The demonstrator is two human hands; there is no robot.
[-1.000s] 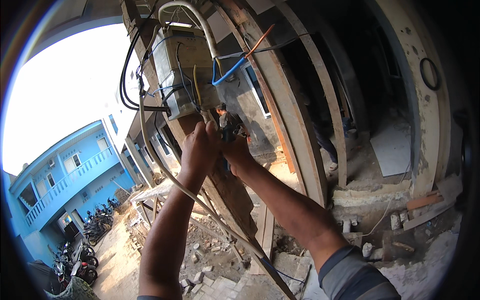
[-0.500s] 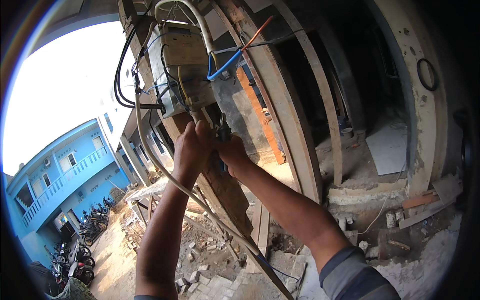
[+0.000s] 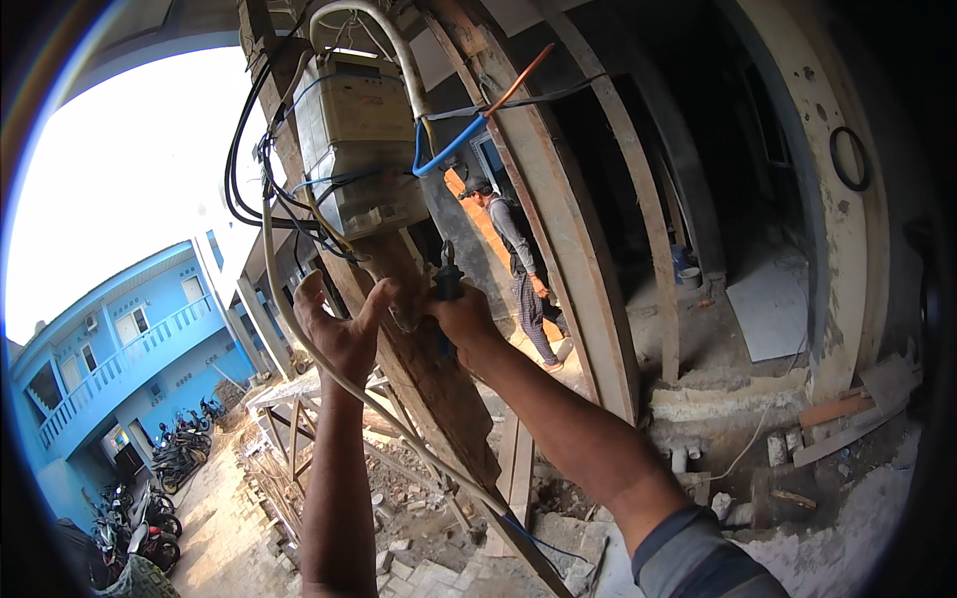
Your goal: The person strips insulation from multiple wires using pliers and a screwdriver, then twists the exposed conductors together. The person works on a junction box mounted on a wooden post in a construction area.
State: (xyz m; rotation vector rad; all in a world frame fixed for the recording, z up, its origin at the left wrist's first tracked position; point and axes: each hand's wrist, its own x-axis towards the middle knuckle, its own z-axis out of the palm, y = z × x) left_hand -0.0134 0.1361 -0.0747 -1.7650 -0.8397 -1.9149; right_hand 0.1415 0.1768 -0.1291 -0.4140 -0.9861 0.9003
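Note:
In front of me an electricity meter box (image 3: 361,125) is fixed to a slanting wooden post (image 3: 434,384). Black, blue and yellow wires (image 3: 324,214) run about its lower left side. Below the box, my left hand (image 3: 342,324) is spread, thumb and fingers apart, beside the post. My right hand (image 3: 467,317) is closed round a pair of dark-handled pliers (image 3: 448,279), jaws pointing up. A pale cable (image 3: 374,384) passes by my left wrist and slants down along the post. Above right, a thick blue wire (image 3: 454,145) ends in a bare copper end (image 3: 526,78).
A person (image 3: 508,239) walks behind the upright planks (image 3: 546,189). Broken pavers and rubble (image 3: 419,558) lie below. Motorcycles (image 3: 145,523) stand by a blue building (image 3: 150,344) at left. Pipe stubs (image 3: 688,458) stick up from the ground at right.
My left hand has opened and dropped slightly left, away from the box's underside. My right hand still grips the pliers. A person has come into view behind the planks.

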